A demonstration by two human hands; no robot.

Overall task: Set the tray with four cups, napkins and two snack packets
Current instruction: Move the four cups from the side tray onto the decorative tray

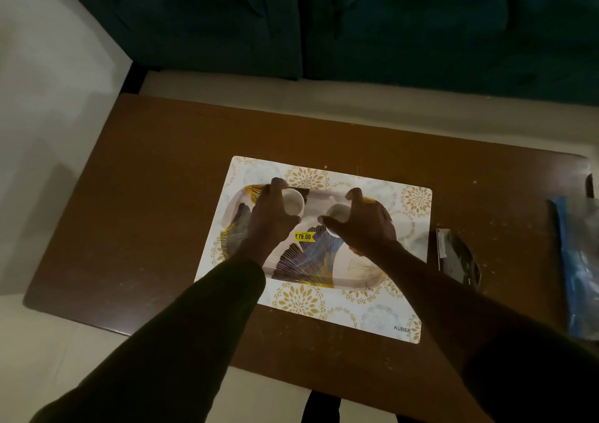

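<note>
A patterned tray (311,270) with gold and blue leaf prints and a yellow price sticker lies on a floral placemat (324,306). My left hand (270,216) grips a white cup (294,202) over the tray's far left part. My right hand (366,223) curls around a second white cup (337,211) near the tray's far middle, its fingers hiding most of the cup. A dark snack packet (457,257) lies on the table right of the placemat. A blue packet (578,270) lies at the right edge of view.
The placemat sits on a brown wooden table (146,202) with pale floor to the left and in front. A dark green sofa (356,23) stands beyond the table's far edge.
</note>
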